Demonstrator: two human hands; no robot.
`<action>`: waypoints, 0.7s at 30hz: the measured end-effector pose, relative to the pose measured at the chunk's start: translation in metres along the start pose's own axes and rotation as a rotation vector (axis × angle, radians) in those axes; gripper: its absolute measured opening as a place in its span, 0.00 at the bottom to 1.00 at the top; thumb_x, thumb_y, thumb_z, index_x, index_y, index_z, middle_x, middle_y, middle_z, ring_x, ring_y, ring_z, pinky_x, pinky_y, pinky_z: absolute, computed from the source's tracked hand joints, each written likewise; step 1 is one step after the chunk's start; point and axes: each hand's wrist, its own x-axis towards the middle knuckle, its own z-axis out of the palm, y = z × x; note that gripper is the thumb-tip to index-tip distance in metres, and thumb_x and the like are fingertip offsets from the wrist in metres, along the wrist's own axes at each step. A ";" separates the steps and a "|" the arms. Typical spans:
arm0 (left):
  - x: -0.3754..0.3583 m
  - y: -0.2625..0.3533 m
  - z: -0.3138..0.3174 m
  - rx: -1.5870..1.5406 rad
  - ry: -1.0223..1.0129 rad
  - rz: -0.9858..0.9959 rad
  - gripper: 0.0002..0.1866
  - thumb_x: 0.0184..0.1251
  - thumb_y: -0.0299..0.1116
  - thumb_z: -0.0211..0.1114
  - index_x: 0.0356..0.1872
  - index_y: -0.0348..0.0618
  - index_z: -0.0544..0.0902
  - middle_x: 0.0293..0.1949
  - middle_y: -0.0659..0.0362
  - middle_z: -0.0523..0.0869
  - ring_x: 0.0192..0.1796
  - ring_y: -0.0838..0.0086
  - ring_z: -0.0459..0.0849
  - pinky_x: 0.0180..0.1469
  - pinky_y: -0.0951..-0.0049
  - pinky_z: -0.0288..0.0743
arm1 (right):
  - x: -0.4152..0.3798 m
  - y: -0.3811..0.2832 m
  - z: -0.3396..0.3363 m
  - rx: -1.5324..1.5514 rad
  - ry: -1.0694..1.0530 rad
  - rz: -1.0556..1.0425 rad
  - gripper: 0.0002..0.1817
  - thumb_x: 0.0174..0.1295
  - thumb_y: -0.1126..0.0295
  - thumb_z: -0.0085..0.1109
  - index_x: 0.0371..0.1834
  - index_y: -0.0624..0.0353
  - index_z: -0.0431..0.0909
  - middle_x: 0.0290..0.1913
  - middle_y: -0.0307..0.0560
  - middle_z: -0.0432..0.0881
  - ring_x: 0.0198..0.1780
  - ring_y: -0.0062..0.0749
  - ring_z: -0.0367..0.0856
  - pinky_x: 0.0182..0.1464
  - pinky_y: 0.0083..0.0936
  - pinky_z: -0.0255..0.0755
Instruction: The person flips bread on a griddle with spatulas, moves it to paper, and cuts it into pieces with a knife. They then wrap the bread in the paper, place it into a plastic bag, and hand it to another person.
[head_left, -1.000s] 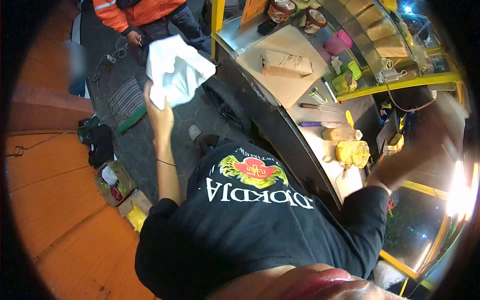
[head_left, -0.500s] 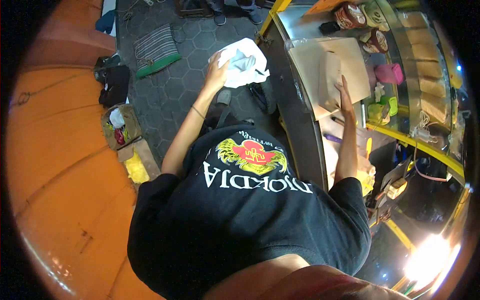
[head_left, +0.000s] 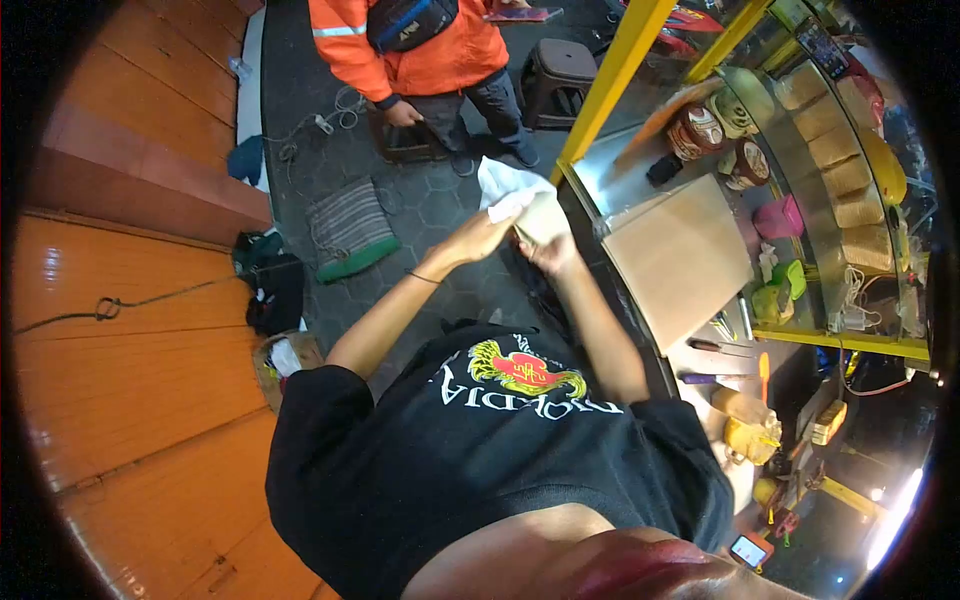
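Note:
My left hand is closed on a crumpled white plastic bag, held up in front of my chest, left of the counter. My right hand grips a pale brown paper packet from below, its fingers wrapped round the lower end. The packet's upper part overlaps the bag's opening, and the two hands are close together. To the right of my hands, a stack of brown wrapping paper lies on the counter's near end.
A person in an orange jacket is ahead, near a dark plastic stool. Knives and a yellow-lidded jar are on the counter at right. A striped sack and a cardboard box lie on the floor at left.
My right hand has lifted the paper packet off the wrapping paper and brought it left to the bag. My left hand has moved right with the bag. The person in orange has come into view.

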 end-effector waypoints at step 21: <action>0.138 -0.028 -0.277 -0.049 0.308 -0.187 0.10 0.69 0.32 0.63 0.43 0.38 0.86 0.33 0.59 0.88 0.30 0.78 0.86 0.28 0.80 0.75 | 0.150 -0.116 0.274 -2.855 -0.161 -0.784 0.11 0.58 0.72 0.54 0.40 0.64 0.82 0.46 0.60 0.83 0.49 0.54 0.83 0.50 0.44 0.77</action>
